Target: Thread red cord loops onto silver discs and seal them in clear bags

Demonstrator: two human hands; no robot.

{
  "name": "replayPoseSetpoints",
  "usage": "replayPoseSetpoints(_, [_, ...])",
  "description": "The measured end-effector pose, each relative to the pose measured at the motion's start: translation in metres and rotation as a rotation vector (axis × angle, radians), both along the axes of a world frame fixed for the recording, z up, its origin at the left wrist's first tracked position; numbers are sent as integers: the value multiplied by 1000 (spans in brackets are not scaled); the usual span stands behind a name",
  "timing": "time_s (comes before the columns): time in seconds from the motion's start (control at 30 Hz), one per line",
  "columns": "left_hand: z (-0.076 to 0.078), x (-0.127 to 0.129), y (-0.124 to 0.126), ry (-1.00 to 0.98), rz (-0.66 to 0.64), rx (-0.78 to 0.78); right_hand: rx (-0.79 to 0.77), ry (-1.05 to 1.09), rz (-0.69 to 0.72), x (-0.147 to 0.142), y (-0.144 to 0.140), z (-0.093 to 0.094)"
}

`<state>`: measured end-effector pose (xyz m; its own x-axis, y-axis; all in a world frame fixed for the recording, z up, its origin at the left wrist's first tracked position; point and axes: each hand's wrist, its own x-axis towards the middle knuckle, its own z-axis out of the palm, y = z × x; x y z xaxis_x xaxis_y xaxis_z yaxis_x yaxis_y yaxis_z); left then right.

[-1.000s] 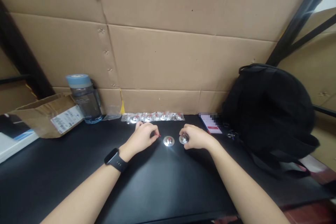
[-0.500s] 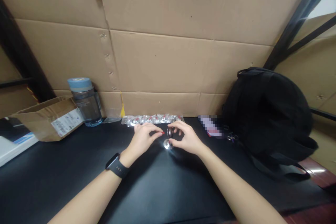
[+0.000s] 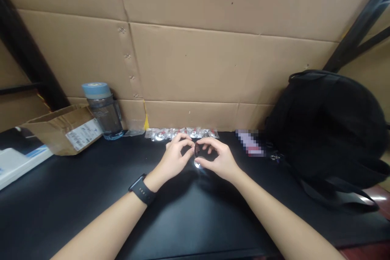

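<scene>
My right hand (image 3: 221,156) holds a dark brown round disc (image 3: 196,149) on edge between thumb and fingers. The fingertips of my left hand (image 3: 176,154), wearing a black watch (image 3: 142,189), are pinched together at the disc's left side. A small red piece showed in that pinch a moment earlier; the fingers hide it now. Just below the disc, a shiny silver metal disc (image 3: 198,165) lies on the black table, partly covered by my right thumb. Behind my hands lies a row of clear plastic packets (image 3: 193,133) with silver discs and red bits.
On the left stand a water bottle (image 3: 106,115) with a blue lid, a brown paper bag (image 3: 61,130) and a white box (image 3: 24,168). A black backpack (image 3: 329,130) sits on the right, beside a blurred-out card (image 3: 250,143). A cardboard wall (image 3: 195,61) closes the back.
My left hand has moved right, bringing its pinched fingertips from beside the brown disc up to it. The red piece has gone out of sight. The view has shifted slightly.
</scene>
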<state>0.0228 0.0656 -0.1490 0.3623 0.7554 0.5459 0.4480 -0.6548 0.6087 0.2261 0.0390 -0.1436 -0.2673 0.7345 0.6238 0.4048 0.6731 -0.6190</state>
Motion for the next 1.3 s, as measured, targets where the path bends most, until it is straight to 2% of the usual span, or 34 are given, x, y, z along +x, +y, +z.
replayPoseSetpoints(0.47, [2, 3, -6, 38, 33, 22, -102, 23, -7, 3, 7, -8])
replayPoseSetpoints(0.7, [6, 2, -12, 208, 171, 213, -85, 46, 37, -2, 4, -9])
replayPoseSetpoints(0.83, [10, 1, -17, 274, 181, 303, -38, 37, 44, -3, 2, -6])
replayPoseSetpoints(0.97, [14, 0, -19, 278, 179, 322, -38, 43, 39, -3, 2, -4])
replayPoseSetpoints(1.2, [14, 0, -19, 213, 174, 311, -137, 132, 33, 0, 3, -6])
replayPoseSetpoints(1.3, [14, 1, -21, 204, 187, 333, -232, 205, 91, 0, 4, -6])
